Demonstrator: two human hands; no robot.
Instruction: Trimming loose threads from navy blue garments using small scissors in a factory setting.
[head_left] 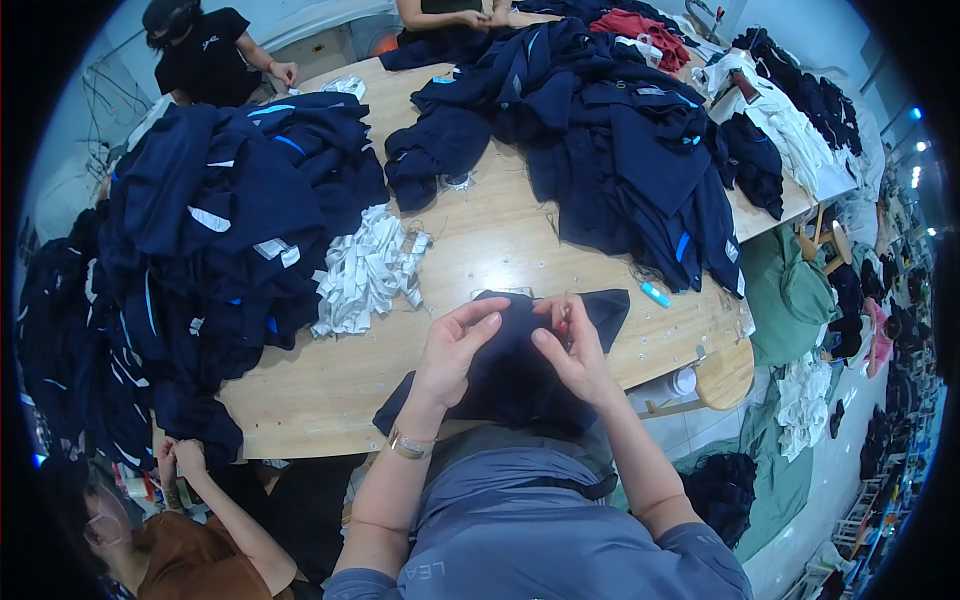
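A dark navy garment piece [520,365] lies over the table's near edge and against my front. At its upper left edge is my left hand [455,345], its curled fingers holding the cloth, with thumb and forefinger close together. Above the cloth's right part, my right hand [575,350] is bent inward, thumb facing my left hand. Something small and red [563,326] shows among the right fingers; its shape is mostly hidden. A small metal plate [505,293] shows on the table just beyond the cloth.
Heaps of navy garments lie left [220,200] and far right [630,150] on the wooden table [470,240]. Between them sits a pile of white strips [370,270]. A light-blue marker [655,294] lies at right. Co-workers are at far left, far middle and near left; a stool [725,375] stands right.
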